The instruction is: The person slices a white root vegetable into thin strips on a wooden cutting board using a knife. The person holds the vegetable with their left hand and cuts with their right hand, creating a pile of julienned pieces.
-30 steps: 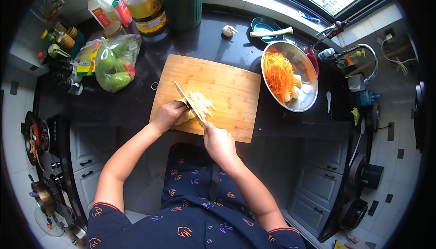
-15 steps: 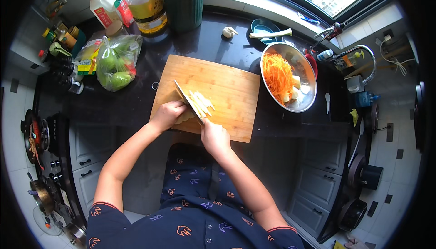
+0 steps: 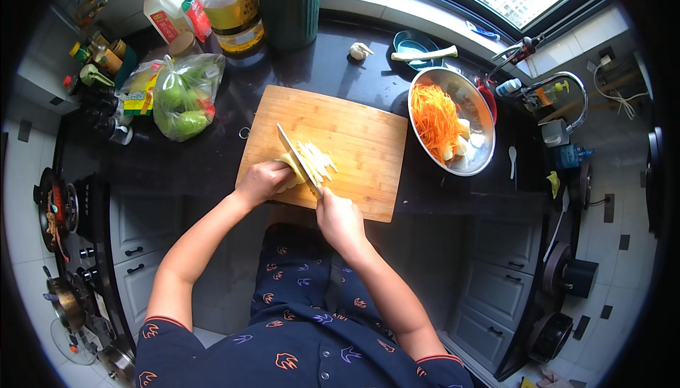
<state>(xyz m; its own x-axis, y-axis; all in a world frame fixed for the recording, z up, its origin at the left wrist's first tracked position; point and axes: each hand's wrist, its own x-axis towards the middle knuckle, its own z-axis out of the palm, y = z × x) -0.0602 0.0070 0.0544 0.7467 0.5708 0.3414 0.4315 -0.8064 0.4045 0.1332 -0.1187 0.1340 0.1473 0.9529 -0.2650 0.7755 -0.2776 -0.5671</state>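
Observation:
A wooden cutting board [image 3: 361, 168] lies on the dark counter in front of me. My right hand [image 3: 341, 219] is closed round the handle of a kitchen knife [image 3: 297, 157], whose blade slants up and left across the board. To the left of the blade, my left hand [image 3: 262, 181] presses with bent fingers on pale yellow vegetable slices [image 3: 288, 182], partly hidden under it; their exact kind is unclear. Thin pale sticks [image 3: 319, 161] of the same colour lie in a loose pile just right of the blade.
Right of the board stands a metal bowl [image 3: 487, 140] with shredded carrot [image 3: 433, 120] and white chunks [image 3: 462, 149]. A garlic bulb [image 3: 360, 51] sits behind the board. Left stand a plastic bag of green vegetables [image 3: 185, 101] and an oil jug [image 3: 230, 9]. A white spoon [image 3: 512, 162] lies far right.
The knife blade has tilted, showing more of its flat side, and more of the slices shows beside it. Both hands hold nearly the same place; the whole view has shifted very slightly.

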